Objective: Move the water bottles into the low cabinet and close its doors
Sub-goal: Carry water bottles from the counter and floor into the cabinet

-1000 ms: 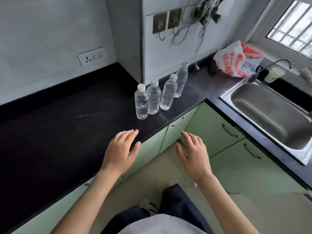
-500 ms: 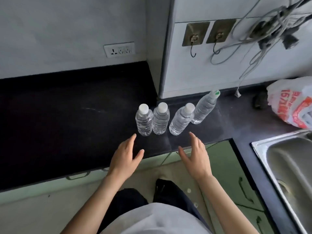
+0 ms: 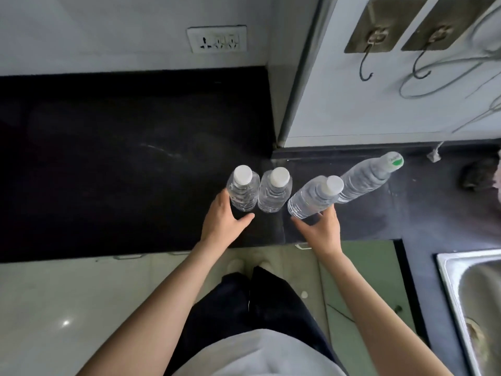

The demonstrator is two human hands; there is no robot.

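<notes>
Four water bottles stand in a row near the front edge of the black worktop (image 3: pixel 122 172), close enough together for two to be taken at once. The left hand (image 3: pixel 225 215) is spread wide at the leftmost bottle (image 3: pixel 242 192), fingers against its far side and thumb apart from it, ready to wrap round. The right hand (image 3: pixel 320 229) cups the base of the third bottle (image 3: pixel 311 198); its fingers are hidden behind the bottle, so whether it grips cannot be told. The second bottle (image 3: pixel 273 192) and the green-capped bottle (image 3: pixel 366 180) are untouched. The green cabinet doors (image 3: pixel 363 270) below look shut, so nothing is stowed yet.
</notes>
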